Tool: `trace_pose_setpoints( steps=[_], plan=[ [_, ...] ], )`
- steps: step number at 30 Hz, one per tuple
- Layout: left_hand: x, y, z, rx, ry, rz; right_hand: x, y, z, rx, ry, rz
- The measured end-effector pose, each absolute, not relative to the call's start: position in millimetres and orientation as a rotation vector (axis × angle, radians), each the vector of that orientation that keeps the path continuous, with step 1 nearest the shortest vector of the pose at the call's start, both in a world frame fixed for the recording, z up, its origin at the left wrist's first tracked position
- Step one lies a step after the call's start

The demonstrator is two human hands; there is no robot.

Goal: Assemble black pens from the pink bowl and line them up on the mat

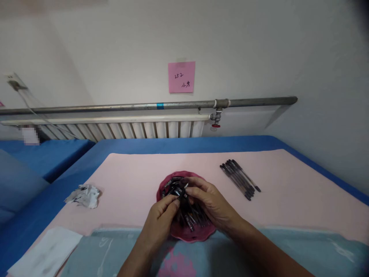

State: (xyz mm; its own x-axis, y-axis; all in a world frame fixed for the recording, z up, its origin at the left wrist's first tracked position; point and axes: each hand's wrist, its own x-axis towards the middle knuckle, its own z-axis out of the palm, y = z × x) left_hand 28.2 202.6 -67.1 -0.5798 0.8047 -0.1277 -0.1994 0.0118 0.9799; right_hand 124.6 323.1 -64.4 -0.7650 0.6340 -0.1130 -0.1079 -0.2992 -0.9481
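A pinkish-red bowl (193, 237) with a wavy rim holds a heap of dark and clear pen parts (188, 221). Above the heap, my left hand (163, 215) pinches a small dark pen part between thumb and fingertips. My right hand (211, 198) is closed opposite it, thumb and fingers pressed around a small pen part with a pale tip. Both sets of fingertips nearly meet over the bowl, and which exact piece each one grips is partly hidden. Dark smudges show on the right fingertips. To the right lies a row of several capped black pens (239, 179).
A pink sheet (129, 173) covers the blue table (184, 144). Crumpled, stained tissue (86, 196) and a folded white paper (47, 252) lie at left. A grey-blue cloth (302, 254) spans the near edge. Behind stand a radiator (138, 130) and a pipe (115, 107).
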Motion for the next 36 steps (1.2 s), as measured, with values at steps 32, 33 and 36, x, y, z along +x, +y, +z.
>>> trace_pose_setpoints(
  steps=[32, 33, 36],
  plan=[
    [24.6, 202.8, -70.1, 0.909, 1.66, 1.409, 123.4, 324.9, -66.6, -0.679, -1.438, 2.097],
    [24.3, 202.7, -70.3, 0.921, 1.664, 1.41, 123.3, 325.1, -66.9, -0.679, -1.438, 2.093],
    [23.2, 202.6, -70.2, 0.942, 1.666, 1.415, 123.3, 326.0, -68.0, -0.683, -1.428, 2.101]
  ],
)
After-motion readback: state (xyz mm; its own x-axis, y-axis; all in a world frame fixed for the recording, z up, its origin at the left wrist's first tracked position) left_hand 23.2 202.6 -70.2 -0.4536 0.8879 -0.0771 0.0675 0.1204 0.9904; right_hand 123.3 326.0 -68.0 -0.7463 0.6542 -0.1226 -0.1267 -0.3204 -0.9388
